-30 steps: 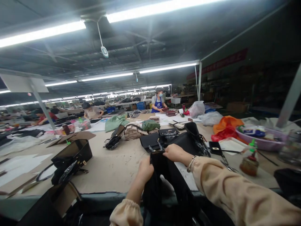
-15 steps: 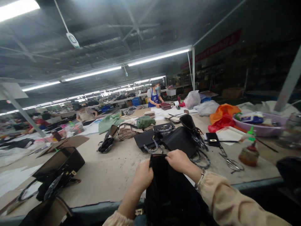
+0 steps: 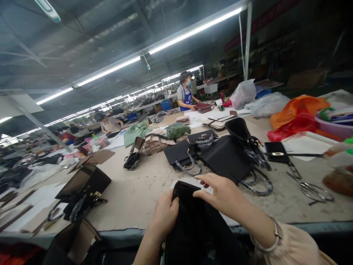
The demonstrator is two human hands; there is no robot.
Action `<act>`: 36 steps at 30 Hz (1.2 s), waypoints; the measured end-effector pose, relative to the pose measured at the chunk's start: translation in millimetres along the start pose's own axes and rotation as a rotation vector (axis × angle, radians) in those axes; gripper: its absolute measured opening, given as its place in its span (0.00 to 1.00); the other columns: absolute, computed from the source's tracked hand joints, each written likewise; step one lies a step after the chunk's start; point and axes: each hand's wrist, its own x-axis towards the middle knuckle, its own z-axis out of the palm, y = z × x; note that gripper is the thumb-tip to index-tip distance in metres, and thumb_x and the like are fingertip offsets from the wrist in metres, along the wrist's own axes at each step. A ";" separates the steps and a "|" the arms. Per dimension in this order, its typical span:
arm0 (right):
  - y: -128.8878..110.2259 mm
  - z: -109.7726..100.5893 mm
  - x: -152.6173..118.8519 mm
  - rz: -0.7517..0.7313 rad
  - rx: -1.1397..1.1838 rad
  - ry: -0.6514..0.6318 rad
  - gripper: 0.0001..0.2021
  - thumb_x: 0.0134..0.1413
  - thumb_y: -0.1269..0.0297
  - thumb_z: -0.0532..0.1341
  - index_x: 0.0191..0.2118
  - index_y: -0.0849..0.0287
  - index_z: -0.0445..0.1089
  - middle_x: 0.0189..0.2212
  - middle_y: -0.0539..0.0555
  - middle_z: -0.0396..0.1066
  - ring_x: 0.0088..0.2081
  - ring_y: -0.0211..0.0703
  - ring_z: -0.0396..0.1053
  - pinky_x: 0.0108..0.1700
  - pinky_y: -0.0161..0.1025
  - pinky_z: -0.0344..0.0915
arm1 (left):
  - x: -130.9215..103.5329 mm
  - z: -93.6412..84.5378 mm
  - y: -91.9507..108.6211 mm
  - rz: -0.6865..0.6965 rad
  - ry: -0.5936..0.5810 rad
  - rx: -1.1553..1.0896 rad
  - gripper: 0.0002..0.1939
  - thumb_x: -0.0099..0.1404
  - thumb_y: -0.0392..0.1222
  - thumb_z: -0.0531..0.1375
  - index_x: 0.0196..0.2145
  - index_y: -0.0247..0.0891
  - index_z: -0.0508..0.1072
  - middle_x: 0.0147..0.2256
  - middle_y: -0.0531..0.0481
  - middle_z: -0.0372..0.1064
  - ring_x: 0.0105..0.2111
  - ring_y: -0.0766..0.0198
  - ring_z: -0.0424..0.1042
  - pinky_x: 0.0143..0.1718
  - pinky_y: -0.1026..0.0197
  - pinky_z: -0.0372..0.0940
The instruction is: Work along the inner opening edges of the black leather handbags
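Note:
A black bag (image 3: 193,228) stands upright at the table's front edge, its mouth facing up and its lower part cut off by the frame. My left hand (image 3: 164,213) is closed on the left side of its rim, thumb on the near side. Over the right side of the rim is my right hand (image 3: 220,189), thumb and fingers apart, the thumb tip at or very close to the edge. Just beyond it lie black handbags (image 3: 224,156) with plastic-wrapped handles.
Scissors (image 3: 311,189) and a black phone-like item (image 3: 276,151) lie at right, near an orange bag (image 3: 298,110). Another black handbag (image 3: 85,187) stands at left. Stacked brown pieces (image 3: 157,143) sit mid-table. A person in a blue apron (image 3: 186,98) works across the table.
My right hand has loosened from the bag's rim, its fingers now spread. My left hand keeps its hold. The view has tilted and shifted, so the table's things appear displaced.

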 end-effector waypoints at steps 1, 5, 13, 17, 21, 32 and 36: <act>-2.0 1.5 2.2 -0.059 0.005 0.020 0.16 0.52 0.57 0.62 0.47 0.52 0.71 0.39 0.51 0.72 0.39 0.41 0.69 0.42 0.36 0.62 | -0.7 0.5 0.0 -0.010 -0.003 -0.014 0.14 0.62 0.34 0.49 0.40 0.38 0.72 0.37 0.48 0.74 0.37 0.60 0.71 0.38 0.61 0.63; -13.9 7.0 13.1 -0.232 -0.062 0.001 0.06 0.51 0.63 0.63 0.37 0.54 0.74 0.39 0.52 0.68 0.43 0.43 0.64 0.46 0.39 0.61 | -3.1 1.6 2.6 -0.023 -0.004 -0.033 0.12 0.64 0.37 0.49 0.39 0.38 0.72 0.33 0.49 0.74 0.35 0.60 0.71 0.37 0.61 0.63; -30.4 20.1 27.2 -0.333 -0.226 -0.045 0.06 0.48 0.64 0.66 0.32 0.57 0.71 0.38 0.52 0.66 0.42 0.45 0.60 0.45 0.42 0.59 | -5.5 -1.1 3.8 -0.028 -0.014 -0.050 0.11 0.64 0.39 0.50 0.41 0.39 0.71 0.36 0.48 0.74 0.36 0.59 0.71 0.37 0.60 0.63; -32.2 23.7 31.6 -0.383 -0.285 -0.064 0.03 0.51 0.65 0.63 0.32 0.59 0.70 0.36 0.53 0.67 0.41 0.45 0.60 0.45 0.42 0.57 | -5.2 -0.6 -0.5 -0.032 0.002 -0.037 0.12 0.64 0.39 0.50 0.41 0.38 0.72 0.35 0.47 0.74 0.36 0.58 0.71 0.37 0.60 0.62; -29.9 26.1 37.5 -0.427 -0.319 -0.074 0.04 0.55 0.68 0.60 0.30 0.59 0.70 0.33 0.53 0.68 0.40 0.45 0.60 0.43 0.42 0.56 | -2.8 -0.2 -1.2 -0.024 0.032 -0.034 0.14 0.64 0.39 0.51 0.44 0.39 0.72 0.38 0.47 0.74 0.37 0.57 0.71 0.37 0.60 0.62; -20.2 31.5 39.4 -0.291 -0.247 -0.047 0.06 0.58 0.65 0.56 0.31 0.58 0.67 0.33 0.52 0.68 0.37 0.43 0.63 0.39 0.39 0.57 | 1.3 -2.1 -0.5 -0.038 0.025 -0.045 0.16 0.65 0.39 0.50 0.46 0.38 0.72 0.37 0.47 0.75 0.37 0.58 0.72 0.36 0.60 0.62; -20.5 28.8 38.6 -0.298 -0.190 -0.072 0.04 0.57 0.67 0.55 0.32 0.58 0.66 0.34 0.52 0.68 0.38 0.43 0.63 0.40 0.39 0.58 | 3.1 -0.9 -1.3 -0.049 0.026 -0.006 0.14 0.65 0.40 0.50 0.41 0.36 0.73 0.34 0.46 0.75 0.34 0.58 0.72 0.34 0.60 0.61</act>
